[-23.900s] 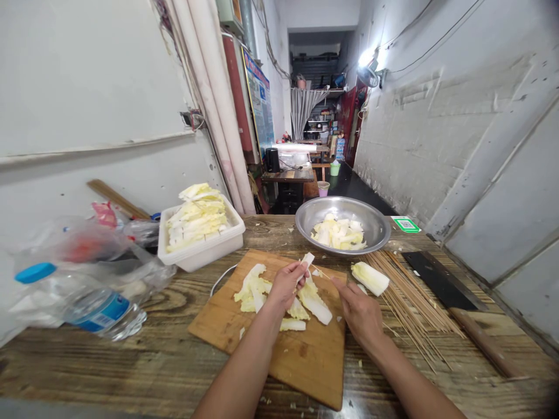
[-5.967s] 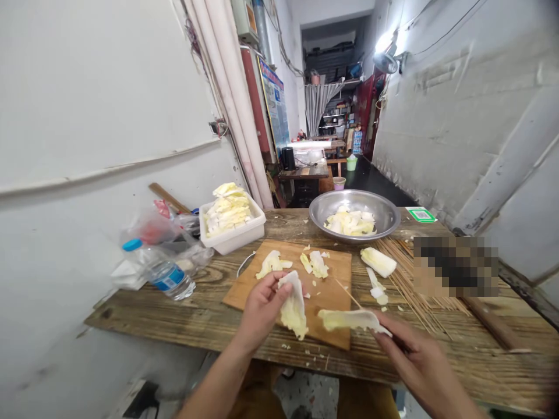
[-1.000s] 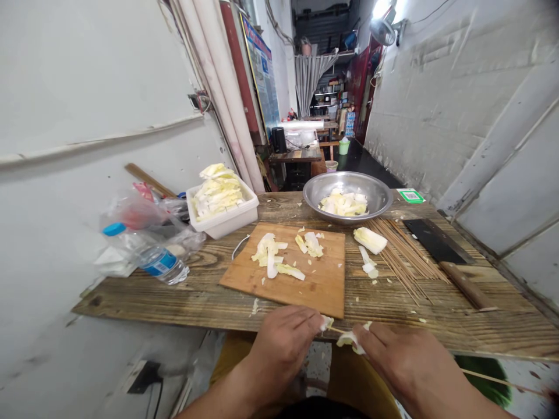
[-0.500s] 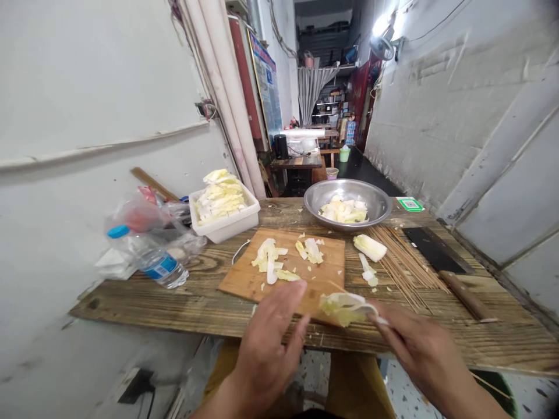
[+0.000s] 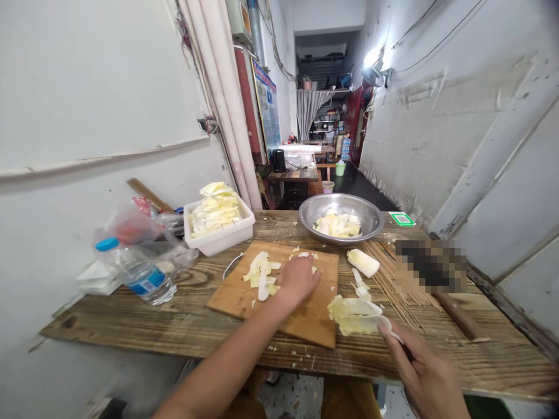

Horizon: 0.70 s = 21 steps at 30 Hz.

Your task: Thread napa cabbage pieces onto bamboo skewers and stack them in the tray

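Observation:
My right hand pinches the white stem end of a napa cabbage leaf, whose pale yellow blade hangs over the right front edge of the wooden cutting board. My left hand is stretched forward onto the board, its fingers curled down on small cabbage pieces near the far right corner. Those fingertips are partly hidden. Left of that hand lie loose cabbage leaf pieces. Just right of the board sit a cut cabbage heart and a leaf scrap.
A steel bowl with cabbage stands behind the board. A white tub piled with leaves is at the back left, near a water bottle and plastic bags. Bamboo skewers and a wooden handle lie right.
My left hand has moved forward from the board's front edge onto the pieces at its far right. My right hand has shifted slightly right and down with the leaf. The view has tilted up.

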Available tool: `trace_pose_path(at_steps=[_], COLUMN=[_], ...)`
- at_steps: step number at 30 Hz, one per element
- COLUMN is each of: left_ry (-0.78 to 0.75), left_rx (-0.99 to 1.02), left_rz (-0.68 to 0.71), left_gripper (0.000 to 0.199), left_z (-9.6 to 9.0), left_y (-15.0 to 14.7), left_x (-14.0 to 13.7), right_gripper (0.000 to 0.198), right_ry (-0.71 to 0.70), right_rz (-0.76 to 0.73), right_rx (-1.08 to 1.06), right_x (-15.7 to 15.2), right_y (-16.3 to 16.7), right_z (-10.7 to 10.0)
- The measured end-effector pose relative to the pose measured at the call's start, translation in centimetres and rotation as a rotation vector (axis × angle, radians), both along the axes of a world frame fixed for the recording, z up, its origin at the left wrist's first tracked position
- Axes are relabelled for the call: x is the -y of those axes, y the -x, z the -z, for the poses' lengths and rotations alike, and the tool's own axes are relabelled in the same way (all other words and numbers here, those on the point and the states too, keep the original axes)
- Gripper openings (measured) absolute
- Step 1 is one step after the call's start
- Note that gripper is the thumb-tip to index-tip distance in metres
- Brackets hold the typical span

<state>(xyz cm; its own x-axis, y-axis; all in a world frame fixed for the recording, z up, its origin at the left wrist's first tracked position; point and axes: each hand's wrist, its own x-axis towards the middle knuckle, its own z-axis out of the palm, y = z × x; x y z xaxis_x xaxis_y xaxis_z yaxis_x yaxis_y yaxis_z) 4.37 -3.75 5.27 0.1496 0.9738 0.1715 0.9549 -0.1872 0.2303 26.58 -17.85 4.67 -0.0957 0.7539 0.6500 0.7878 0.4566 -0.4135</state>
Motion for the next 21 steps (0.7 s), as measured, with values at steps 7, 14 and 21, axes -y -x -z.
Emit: trace_pose_path(at_steps=[7, 14, 21], left_ry=[0.211, 0.191, 0.16], left_rx=[-0.017, 0.128, 0.16], left_rz=[-0.187, -0.101, -0.004], left_gripper=[0.049, 0.051, 0.04], left_z=[1.4, 1.5, 2.1], left_y=[-0.3, 3.6, 3.5], left_x=[-6.5, -5.3, -2.9], right_gripper=[0.027, 0.025, 0.027], right_ry=[0.065, 0.08, 0.109], right_rz=[-0.016, -0.044, -0.031], right_rx=[0.04, -0.033, -0.06], right_x=[0.4, 0.3, 0.6], right_y=[-0.4, 0.1, 1.7], right_z=[0.9, 1.2, 0.1])
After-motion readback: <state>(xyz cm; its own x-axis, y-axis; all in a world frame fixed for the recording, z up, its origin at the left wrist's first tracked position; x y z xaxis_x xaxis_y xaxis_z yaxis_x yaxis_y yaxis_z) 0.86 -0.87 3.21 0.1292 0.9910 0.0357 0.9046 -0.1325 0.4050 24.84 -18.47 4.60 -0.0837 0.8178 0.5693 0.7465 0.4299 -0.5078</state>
